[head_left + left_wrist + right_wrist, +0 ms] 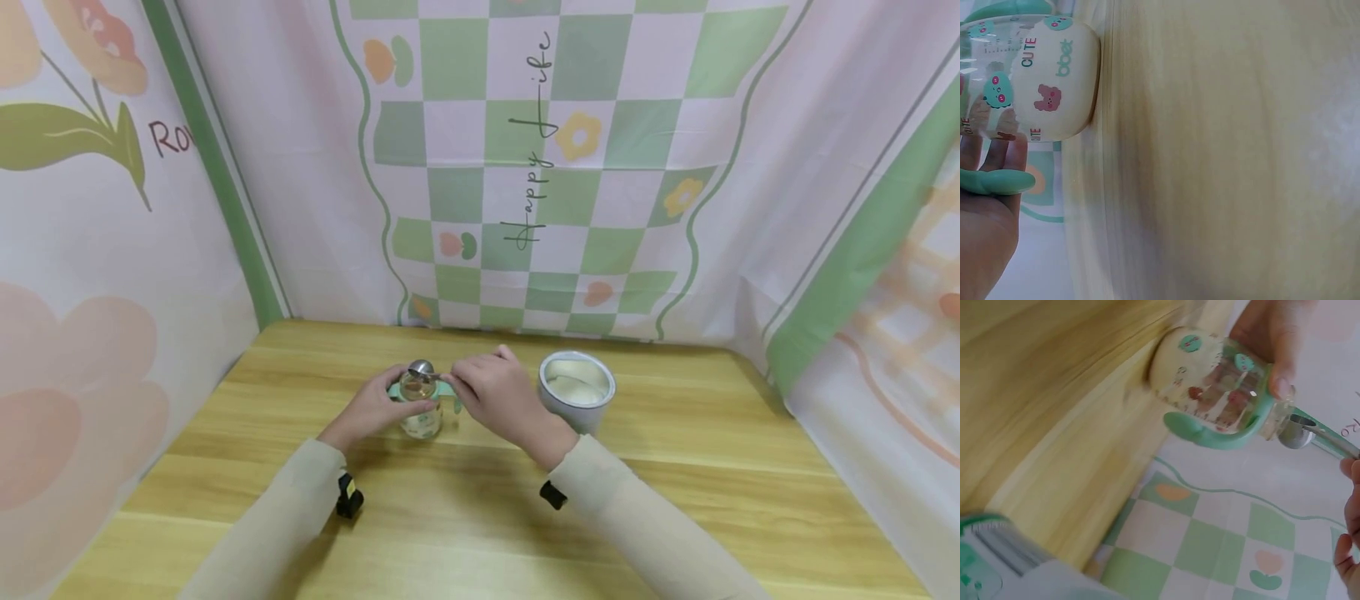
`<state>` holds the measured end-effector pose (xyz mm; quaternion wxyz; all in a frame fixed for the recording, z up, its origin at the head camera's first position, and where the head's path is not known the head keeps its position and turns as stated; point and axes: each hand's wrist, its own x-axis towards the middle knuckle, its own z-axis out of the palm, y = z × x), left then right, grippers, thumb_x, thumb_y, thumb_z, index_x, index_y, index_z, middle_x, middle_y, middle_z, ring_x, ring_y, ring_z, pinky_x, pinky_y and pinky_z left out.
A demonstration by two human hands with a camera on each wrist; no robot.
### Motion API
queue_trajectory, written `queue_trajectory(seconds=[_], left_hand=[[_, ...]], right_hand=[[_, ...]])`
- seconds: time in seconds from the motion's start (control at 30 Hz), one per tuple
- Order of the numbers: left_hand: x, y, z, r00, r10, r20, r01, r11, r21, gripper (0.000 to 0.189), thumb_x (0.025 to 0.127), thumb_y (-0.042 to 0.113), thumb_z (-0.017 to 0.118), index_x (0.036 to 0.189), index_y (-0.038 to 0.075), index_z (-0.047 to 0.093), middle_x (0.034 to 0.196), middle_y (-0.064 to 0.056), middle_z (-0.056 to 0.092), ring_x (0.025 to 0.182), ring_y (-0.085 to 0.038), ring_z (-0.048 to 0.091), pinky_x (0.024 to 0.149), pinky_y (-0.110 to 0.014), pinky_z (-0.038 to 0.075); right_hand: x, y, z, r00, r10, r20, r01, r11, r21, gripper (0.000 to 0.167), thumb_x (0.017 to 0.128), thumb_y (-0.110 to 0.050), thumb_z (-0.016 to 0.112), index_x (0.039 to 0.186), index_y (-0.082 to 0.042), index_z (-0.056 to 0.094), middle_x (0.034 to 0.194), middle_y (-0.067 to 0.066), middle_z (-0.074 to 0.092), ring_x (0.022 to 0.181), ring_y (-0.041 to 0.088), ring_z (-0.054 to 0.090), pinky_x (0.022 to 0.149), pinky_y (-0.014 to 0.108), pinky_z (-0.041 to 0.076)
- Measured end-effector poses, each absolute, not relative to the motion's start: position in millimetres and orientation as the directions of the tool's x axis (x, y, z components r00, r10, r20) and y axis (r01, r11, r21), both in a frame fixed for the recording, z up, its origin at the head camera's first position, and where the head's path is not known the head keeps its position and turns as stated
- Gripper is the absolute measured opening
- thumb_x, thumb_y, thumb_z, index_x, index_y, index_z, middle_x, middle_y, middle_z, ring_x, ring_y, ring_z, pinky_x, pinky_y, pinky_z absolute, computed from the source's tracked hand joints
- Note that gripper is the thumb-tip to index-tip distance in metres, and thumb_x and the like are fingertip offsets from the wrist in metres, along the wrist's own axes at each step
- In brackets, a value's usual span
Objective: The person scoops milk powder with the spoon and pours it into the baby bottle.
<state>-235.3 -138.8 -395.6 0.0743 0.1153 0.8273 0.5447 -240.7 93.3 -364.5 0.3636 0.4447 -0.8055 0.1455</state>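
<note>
A clear baby bottle (422, 425) with green side handles and cartoon prints stands upright on the table, its cap off and whitish contents in its lower part. My left hand (372, 408) holds it around the neck, thumb across the front; in the left wrist view, fingers show behind a green handle (999, 182). My right hand (497, 393) pinches the handle of a metal measuring spoon (422, 367). Its round bowl is right at the bottle's mouth, and the right wrist view shows the spoon (1297, 432) close over the opening.
To the right of my right hand stands an open white can (578, 415) with pale contents inside. The wooden table (465, 533) meets a checked green-and-white curtain (517, 183) at its back edge. Black straps sit at both sleeve cuffs.
</note>
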Motion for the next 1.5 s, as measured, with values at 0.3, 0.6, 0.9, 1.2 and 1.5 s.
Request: queue_trajectory(seconds=[0.3,0.6,0.9,1.2,1.5], left_hand=[[-255.9,-143.4,-429.5,-0.968,0.252,0.018,0.116,0.382,0.917,0.080,0.082,0.039,0.084,0.149,0.017,0.046,0.130,-0.006,0.062,0.121,-0.029,0.056,0.105,-0.058,0.039],[-256.4,-145.4,-428.7,-0.967,0.255,0.020,0.120,0.382,0.916,0.081,0.078,0.048,0.085,0.146,0.023,0.049,0.127,-0.003,0.063,0.118,-0.027,0.058,0.103,-0.056,0.042],[-256.9,-145.5,-428.8,-0.962,0.273,0.030,0.133,0.368,0.920,0.073,0.079,0.043,0.085,0.142,0.024,0.053,0.127,-0.002,0.063,0.120,-0.027,0.057,0.104,-0.059,0.040],[-256.0,-144.7,-426.2,-0.961,0.274,0.038,0.147,0.392,0.908,0.073,0.079,0.044,0.086,0.140,0.021,0.054,0.121,-0.002,0.065,0.112,-0.023,0.061,0.100,-0.050,0.047],[-255.8,-145.9,-427.0,-0.964,0.263,0.026,0.141,0.427,0.893,0.075,0.078,0.049,0.085,0.141,0.022,0.053,0.124,-0.003,0.064,0.115,-0.025,0.059,0.101,-0.054,0.045]], right_hand=[[-241.1,98.3,-358.9,-0.539,-0.478,0.694,-0.813,0.509,-0.281,0.024,0.102,-0.019,0.062,0.078,-0.015,0.065,0.057,-0.011,0.044,0.048,0.004,0.037,0.053,0.028,0.032],[-239.6,104.3,-351.4,-0.700,-0.399,0.592,-0.714,0.410,-0.567,0.028,0.105,-0.024,0.057,0.080,-0.015,0.065,0.058,-0.006,0.046,0.045,0.010,0.037,0.043,0.027,0.034],[-235.4,116.8,-342.8,-0.785,-0.342,0.516,-0.618,0.386,-0.685,0.031,0.106,-0.029,0.055,0.084,-0.013,0.071,0.061,0.000,0.055,0.046,0.014,0.040,0.043,0.028,0.036],[-233.0,140.4,-332.4,-0.792,-0.292,0.536,-0.610,0.415,-0.675,0.030,0.105,-0.025,0.057,0.081,-0.013,0.071,0.061,0.000,0.055,0.044,0.013,0.037,0.041,0.027,0.033],[-230.4,159.9,-327.4,-0.779,-0.274,0.564,-0.620,0.468,-0.630,0.030,0.104,-0.024,0.058,0.080,-0.012,0.071,0.061,0.000,0.057,0.048,0.015,0.045,0.044,0.027,0.039]])
